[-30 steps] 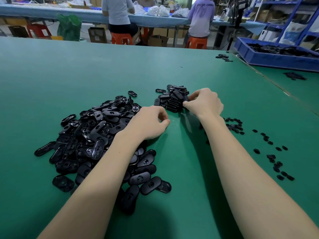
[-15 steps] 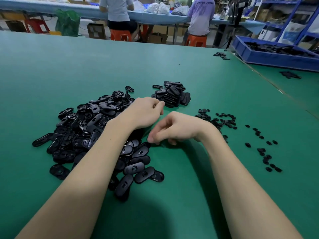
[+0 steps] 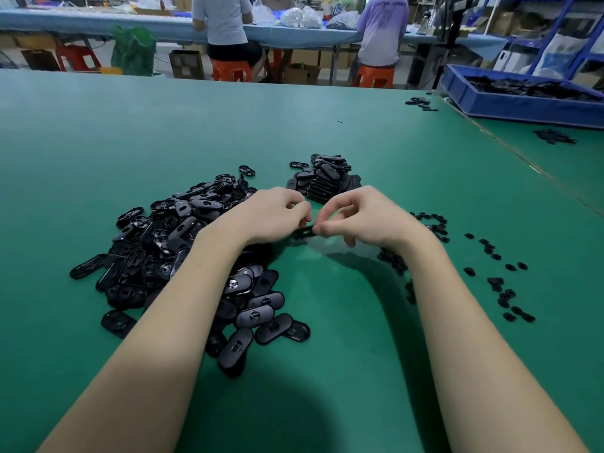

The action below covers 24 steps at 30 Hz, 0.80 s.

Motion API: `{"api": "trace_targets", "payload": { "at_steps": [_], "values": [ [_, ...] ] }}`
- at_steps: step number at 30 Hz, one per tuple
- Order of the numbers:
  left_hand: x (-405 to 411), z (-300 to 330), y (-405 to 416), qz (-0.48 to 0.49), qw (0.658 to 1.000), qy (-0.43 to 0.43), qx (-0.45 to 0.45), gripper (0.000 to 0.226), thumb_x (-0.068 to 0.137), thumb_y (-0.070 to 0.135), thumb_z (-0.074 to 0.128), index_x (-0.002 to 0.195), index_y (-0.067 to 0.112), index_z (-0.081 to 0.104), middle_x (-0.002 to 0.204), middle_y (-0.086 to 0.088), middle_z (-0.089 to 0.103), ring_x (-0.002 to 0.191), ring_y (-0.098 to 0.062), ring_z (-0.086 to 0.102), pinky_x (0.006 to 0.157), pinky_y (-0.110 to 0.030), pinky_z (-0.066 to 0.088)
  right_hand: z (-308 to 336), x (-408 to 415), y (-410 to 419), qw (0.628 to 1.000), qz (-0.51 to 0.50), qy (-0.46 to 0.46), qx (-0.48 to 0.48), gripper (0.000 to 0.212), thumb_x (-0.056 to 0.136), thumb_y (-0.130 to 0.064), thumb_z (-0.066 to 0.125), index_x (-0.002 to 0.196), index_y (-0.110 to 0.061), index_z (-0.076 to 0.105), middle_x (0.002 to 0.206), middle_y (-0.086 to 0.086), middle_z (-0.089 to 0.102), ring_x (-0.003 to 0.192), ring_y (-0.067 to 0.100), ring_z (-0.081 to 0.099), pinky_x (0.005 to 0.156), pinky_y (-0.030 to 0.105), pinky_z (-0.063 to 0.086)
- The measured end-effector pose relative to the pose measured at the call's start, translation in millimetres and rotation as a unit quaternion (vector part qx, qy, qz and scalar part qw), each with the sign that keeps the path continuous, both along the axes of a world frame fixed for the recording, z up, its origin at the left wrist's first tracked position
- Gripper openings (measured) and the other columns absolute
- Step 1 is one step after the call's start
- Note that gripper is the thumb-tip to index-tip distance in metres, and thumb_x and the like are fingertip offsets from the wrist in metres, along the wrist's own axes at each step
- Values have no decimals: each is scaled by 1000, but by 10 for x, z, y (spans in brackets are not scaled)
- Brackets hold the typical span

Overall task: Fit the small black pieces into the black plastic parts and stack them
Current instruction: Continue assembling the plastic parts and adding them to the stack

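A big loose heap of black oval plastic parts (image 3: 170,243) lies on the green table, left of centre. Behind my hands stands a stack of black parts (image 3: 325,179). Small black pieces (image 3: 496,282) are scattered to the right. My left hand (image 3: 271,214) and my right hand (image 3: 356,217) meet over the table and both pinch one black oval part (image 3: 302,231) between their fingertips. Most of that part is hidden by my fingers.
A blue bin (image 3: 523,99) full of black parts stands at the far right, on the adjoining table. A few loose parts (image 3: 420,103) lie near the far edge. Two people sit on orange stools at a bench beyond the table.
My right hand left the stack, swept down toward the heap and rose to meet my left hand. Both hands now pinch one part between them.
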<state>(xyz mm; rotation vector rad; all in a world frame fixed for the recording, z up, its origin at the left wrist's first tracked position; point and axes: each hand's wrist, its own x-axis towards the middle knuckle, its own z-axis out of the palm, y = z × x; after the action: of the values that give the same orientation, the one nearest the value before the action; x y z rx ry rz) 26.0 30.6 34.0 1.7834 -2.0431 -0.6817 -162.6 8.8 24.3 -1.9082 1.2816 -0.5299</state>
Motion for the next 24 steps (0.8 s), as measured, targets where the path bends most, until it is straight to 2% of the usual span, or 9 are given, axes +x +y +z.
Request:
{"api": "trace_targets", "payload": {
  "at_steps": [3,6,8,11,13,16,18,21,24],
  "values": [
    [13,7,13,-10,1000,19,4,24,100,44,51,99,29,71,94,11,74,97,-17,66,90,-30,50,7,-122,-34,996,-64,-42,-42,8,80,-29,84,82,-25,77,70,-4,72,49,9,54,58,20,43],
    [-2,3,18,-23,998,58,-16,16,96,42,61,95,31,72,87,14,75,89,-14,70,84,-34,57,20,-158,-32,990,-92,-84,-61,8,82,-23,84,85,-23,77,71,-9,71,46,4,53,49,13,42],
    [-21,-16,10,-6,996,77,-53,9,91,40,69,94,33,74,86,11,75,86,-10,70,82,-30,57,34,-168,-18,990,-92,-88,-63,9,82,-22,84,88,-24,77,74,-10,72,47,5,54,51,14,44],
    [-47,-50,-15,18,991,96,-89,11,85,38,75,94,33,75,87,13,74,84,-3,69,81,-23,52,61,-213,0,992,-85,-79,-54,15,85,-21,80,96,-28,74,77,-9,75,52,10,58,60,22,49],
    [-60,-75,-31,20,991,74,-111,12,85,36,75,96,30,75,86,15,73,78,0,67,79,-20,48,68,-279,-15,990,-111,-44,-69,18,85,-24,77,98,-34,72,77,-10,75,58,9,63,62,20,49],
    [-59,-113,-44,21,991,37,-130,12,88,33,72,99,29,74,86,16,72,70,3,64,82,-21,49,82,-402,-56,965,-211,110,-114,12,86,-30,68,94,-38,73,88,-17,75,90,11,67,80,29,53],
    [-54,-135,-45,19,991,22,-132,13,89,32,70,101,29,72,85,16,70,69,1,63,84,-25,51,68,-458,-53,949,-242,179,-94,9,86,-33,68,89,-38,74,98,-16,74,101,17,65,87,33,52],
    [-70,-155,-34,9,991,6,-131,15,90,31,69,105,27,71,88,14,68,69,-2,63,86,-27,51,24,-464,-43,945,-231,224,-63,4,83,-38,73,86,-39,75,101,-12,74,102,18,65,88,32,50],
    [-89,-160,-10,6,990,1,-137,11,89,25,69,99,26,74,86,16,66,69,-6,65,83,-23,50,13,-420,-44,945,-223,229,-66,5,78,-43,77,82,-39,76,96,-14,74,99,17,66,83,30,47]
  ]
}}
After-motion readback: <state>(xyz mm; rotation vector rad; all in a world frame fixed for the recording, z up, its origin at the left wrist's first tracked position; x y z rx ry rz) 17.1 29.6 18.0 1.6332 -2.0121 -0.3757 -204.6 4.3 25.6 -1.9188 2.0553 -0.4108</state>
